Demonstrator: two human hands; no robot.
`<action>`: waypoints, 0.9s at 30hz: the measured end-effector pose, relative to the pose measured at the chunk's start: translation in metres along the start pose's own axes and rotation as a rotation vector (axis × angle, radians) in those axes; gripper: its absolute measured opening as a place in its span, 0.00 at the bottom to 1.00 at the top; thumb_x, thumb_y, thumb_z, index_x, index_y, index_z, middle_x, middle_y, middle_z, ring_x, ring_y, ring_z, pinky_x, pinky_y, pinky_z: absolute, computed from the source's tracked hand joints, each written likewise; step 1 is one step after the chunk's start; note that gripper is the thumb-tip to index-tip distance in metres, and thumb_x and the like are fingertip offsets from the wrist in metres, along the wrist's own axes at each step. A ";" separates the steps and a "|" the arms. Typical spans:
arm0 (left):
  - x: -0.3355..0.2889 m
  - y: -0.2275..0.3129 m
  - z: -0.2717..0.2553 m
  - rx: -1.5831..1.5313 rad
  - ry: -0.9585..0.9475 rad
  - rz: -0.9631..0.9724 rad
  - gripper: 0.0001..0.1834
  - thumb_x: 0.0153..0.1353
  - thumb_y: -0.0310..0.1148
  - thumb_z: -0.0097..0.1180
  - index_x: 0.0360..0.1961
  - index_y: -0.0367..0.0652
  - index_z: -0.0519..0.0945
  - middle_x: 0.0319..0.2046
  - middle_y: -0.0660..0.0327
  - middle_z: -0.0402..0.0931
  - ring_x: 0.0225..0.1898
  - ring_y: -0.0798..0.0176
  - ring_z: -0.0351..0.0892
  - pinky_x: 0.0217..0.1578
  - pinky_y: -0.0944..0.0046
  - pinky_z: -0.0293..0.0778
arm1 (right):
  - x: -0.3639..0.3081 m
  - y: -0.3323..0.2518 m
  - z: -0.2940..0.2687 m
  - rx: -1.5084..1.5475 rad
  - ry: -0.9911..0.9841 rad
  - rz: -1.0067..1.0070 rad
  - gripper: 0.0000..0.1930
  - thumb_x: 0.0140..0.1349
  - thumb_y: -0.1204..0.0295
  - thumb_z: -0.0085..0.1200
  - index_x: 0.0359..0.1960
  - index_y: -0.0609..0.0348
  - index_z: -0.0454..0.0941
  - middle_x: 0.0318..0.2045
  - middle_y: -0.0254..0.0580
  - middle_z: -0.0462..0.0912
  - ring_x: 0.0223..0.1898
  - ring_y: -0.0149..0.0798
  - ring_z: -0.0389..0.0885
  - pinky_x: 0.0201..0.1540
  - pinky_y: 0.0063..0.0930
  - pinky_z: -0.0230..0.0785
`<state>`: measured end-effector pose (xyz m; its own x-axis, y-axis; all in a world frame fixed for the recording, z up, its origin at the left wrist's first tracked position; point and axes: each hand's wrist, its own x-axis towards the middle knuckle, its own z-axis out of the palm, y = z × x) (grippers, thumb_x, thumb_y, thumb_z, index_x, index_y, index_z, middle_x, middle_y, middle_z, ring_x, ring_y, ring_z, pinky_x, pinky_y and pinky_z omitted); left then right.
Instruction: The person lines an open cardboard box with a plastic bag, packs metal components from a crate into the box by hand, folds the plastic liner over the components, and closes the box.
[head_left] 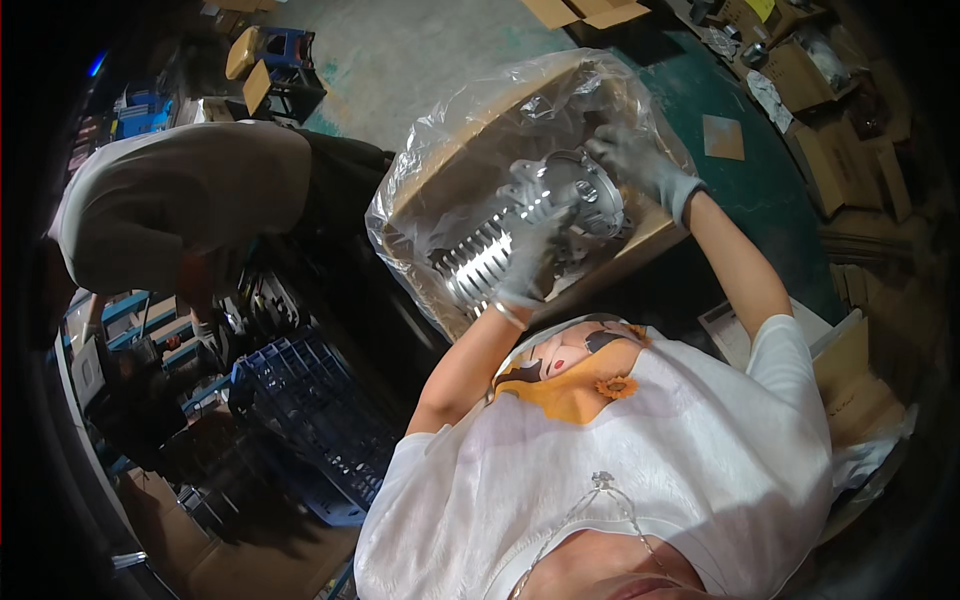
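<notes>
A silvery metal housing (587, 192) with a round, open end lies tilted inside a large cardboard box (648, 245) lined with clear plastic film (455, 120). More finned metal (475, 262) shows beside it at the left; whether it is one piece with the housing I cannot tell. My left hand (535, 262), in a grey glove, is over the near side of the metal, its fingers smeared by motion. At the housing's far right rim is my right hand (640, 163), gloved too, with fingers bent against the edge.
A person (190, 190) in a light shirt bends over at the left. Nearer stands a blue plastic crate (320, 415). Opened cartons (850, 165) and loose packing lie at the right. A stool (285, 48) is at the far left, and a flat piece of card (723, 137) lies on the green floor.
</notes>
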<state>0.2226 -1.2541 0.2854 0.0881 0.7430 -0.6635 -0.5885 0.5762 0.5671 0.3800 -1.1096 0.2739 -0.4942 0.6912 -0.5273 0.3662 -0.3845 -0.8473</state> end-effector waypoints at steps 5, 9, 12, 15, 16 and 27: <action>0.018 -0.003 0.035 0.423 0.256 0.014 0.15 0.57 0.27 0.62 0.43 0.37 0.71 0.28 0.59 0.78 0.25 0.68 0.77 0.22 0.71 0.72 | 0.011 0.036 0.022 -0.083 -0.390 0.113 0.31 0.60 0.56 0.57 0.61 0.58 0.63 0.54 0.43 0.73 0.50 0.32 0.71 0.50 0.27 0.68; 0.020 0.001 0.000 0.505 0.025 -0.103 0.17 0.58 0.32 0.63 0.44 0.36 0.73 0.29 0.63 0.79 0.25 0.72 0.76 0.24 0.72 0.71 | 0.020 0.027 0.044 -0.481 -0.482 -0.132 0.32 0.57 0.57 0.61 0.59 0.60 0.66 0.52 0.36 0.76 0.51 0.34 0.71 0.55 0.28 0.64; 0.003 0.017 -0.018 0.704 0.162 0.026 0.16 0.60 0.35 0.61 0.46 0.39 0.77 0.32 0.65 0.78 0.27 0.74 0.74 0.25 0.72 0.71 | 0.009 0.020 0.041 -0.144 -0.574 -0.034 0.26 0.57 0.67 0.62 0.57 0.58 0.69 0.50 0.38 0.77 0.48 0.35 0.72 0.53 0.30 0.66; 0.022 0.037 -0.023 0.918 0.197 0.465 0.18 0.62 0.36 0.57 0.50 0.38 0.76 0.41 0.60 0.79 0.42 0.69 0.77 0.43 0.70 0.73 | 0.046 0.097 0.039 -0.246 -0.380 -0.099 0.24 0.56 0.69 0.62 0.54 0.59 0.70 0.47 0.38 0.78 0.43 0.36 0.75 0.49 0.30 0.69; 0.026 0.048 -0.015 0.989 0.220 0.537 0.19 0.63 0.37 0.56 0.52 0.38 0.75 0.44 0.57 0.79 0.46 0.66 0.77 0.48 0.68 0.71 | 0.057 0.116 0.035 -0.127 -0.388 0.099 0.27 0.55 0.67 0.63 0.55 0.59 0.69 0.49 0.39 0.77 0.44 0.36 0.74 0.50 0.30 0.69; 0.125 0.026 -0.073 0.991 -0.069 0.402 0.29 0.68 0.52 0.37 0.62 0.43 0.67 0.61 0.52 0.67 0.64 0.53 0.63 0.62 0.62 0.59 | -0.056 0.056 0.044 -1.077 0.255 -0.255 0.47 0.52 0.48 0.59 0.69 0.53 0.48 0.66 0.50 0.59 0.66 0.51 0.59 0.66 0.40 0.54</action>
<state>0.1593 -1.1709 0.1815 0.0966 0.9396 -0.3285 0.3278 0.2816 0.9018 0.3933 -1.1971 0.2536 -0.5213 0.8259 -0.2147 0.8265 0.4259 -0.3680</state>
